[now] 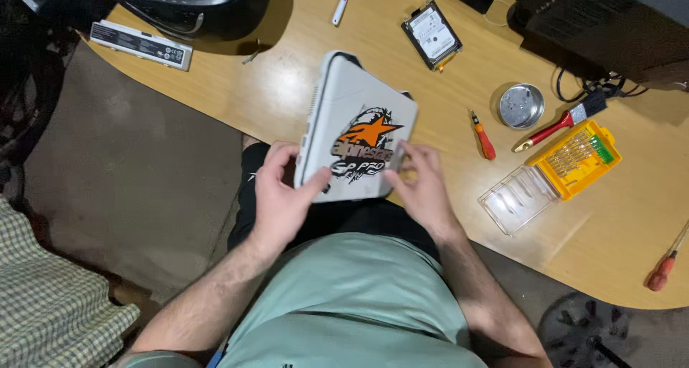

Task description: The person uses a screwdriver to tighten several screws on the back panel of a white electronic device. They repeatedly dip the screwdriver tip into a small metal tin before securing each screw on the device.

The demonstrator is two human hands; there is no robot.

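At the centre of the frame both hands grip a small white laptop (357, 127) (orange star sticker on its lid) over the bench (287, 88) edge: the left hand (281, 192) clasps its left edge, the right hand (421, 185) its lower right corner. An orange screwdriver (483, 136) lies to the right.

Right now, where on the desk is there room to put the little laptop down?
Bare wood lies between the grey battery pack and the laptop, and between the hard drive and the round tin. Around the yellow screwdriver set and paintbrush it is crowded.
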